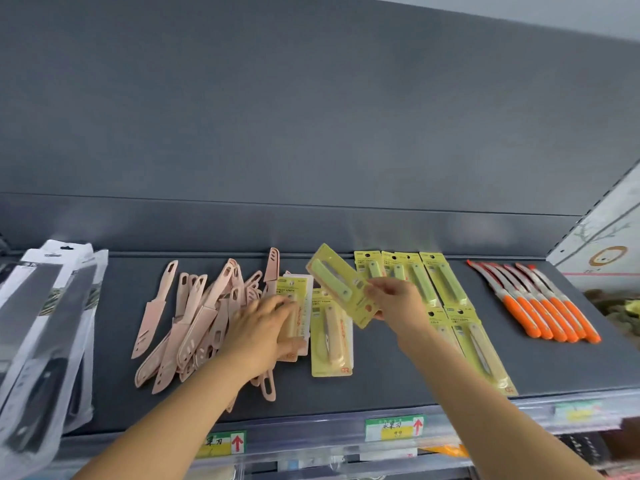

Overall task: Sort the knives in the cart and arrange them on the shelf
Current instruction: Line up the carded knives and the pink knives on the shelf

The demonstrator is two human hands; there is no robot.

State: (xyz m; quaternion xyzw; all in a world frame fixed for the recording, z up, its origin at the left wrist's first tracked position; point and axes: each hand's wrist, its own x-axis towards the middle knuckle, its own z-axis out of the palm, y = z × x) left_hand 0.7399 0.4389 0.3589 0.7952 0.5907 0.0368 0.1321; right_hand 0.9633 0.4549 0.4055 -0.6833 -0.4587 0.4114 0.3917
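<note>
pinching a green carded knife (341,284) in my right hand (394,299), left hand (265,325) flat on a pack; i should square it with the green row (412,275).

An even, fairly bright light is cast from above the shelf (398,372); pale glare is spread on the panel (311,230) behind it, and only faint shadows are thrown on it. The carded knife (332,282) above its middle is smeared slightly. Towards the shelf's ends lines are bowed, and the price labels (394,427) below it are blurred
</note>
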